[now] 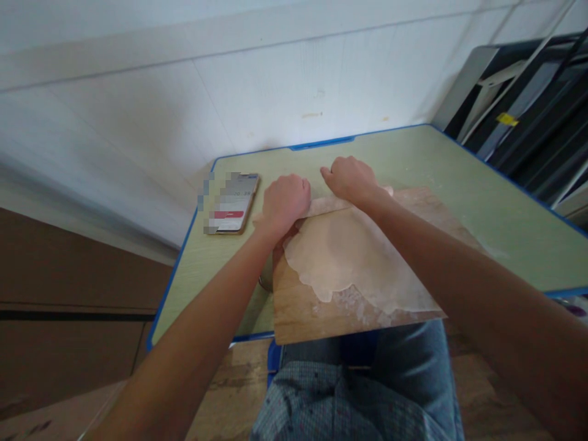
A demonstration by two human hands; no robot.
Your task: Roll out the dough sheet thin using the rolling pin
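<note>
A thin, wide sheet of dough (353, 257) with a ragged edge lies over a wooden board (294, 312) dusted with flour. Along its far edge runs a rolling pin (258, 218), mostly covered by dough between the hands. My left hand (287, 199) is closed in a fist around the pin near its left end. Farther right, my right hand (351, 177) is also closed over the pin, thumb pointing left. Most of the pin's surface is hidden by the hands and dough.
The board rests on a pale green table (399, 156) with blue edging and overhangs its near side. A phone (236, 205) lies left of my left hand. Behind stands a white wall (294, 92); dark folded items (528, 104) lean at the right. My legs are under the table's front.
</note>
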